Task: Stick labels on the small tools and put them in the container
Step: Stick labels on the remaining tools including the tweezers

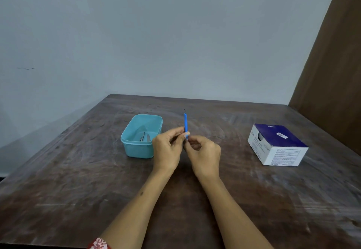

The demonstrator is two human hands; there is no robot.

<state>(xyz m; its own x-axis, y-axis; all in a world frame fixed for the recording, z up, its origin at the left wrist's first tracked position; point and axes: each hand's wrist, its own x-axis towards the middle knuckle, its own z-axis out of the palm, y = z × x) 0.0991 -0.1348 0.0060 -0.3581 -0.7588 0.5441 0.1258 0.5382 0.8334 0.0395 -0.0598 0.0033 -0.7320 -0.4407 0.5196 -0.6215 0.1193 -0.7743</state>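
Observation:
A thin blue-handled tool (185, 122) with a small dark tip stands upright between my hands above the table. My left hand (169, 151) pinches its lower end from the left. My right hand (204, 154) pinches the same lower end from the right, fingers curled around it. A teal plastic container (136, 150) sits just left of my left hand; small metal tools (144, 137) lie inside it. Whether a label is on the blue tool's handle is hidden by my fingers.
A blue and white cardboard box (277, 144) lies on the right of the dark wooden table (78, 180). A grey wall runs behind the table, and a brown panel (332, 72) rises at the right.

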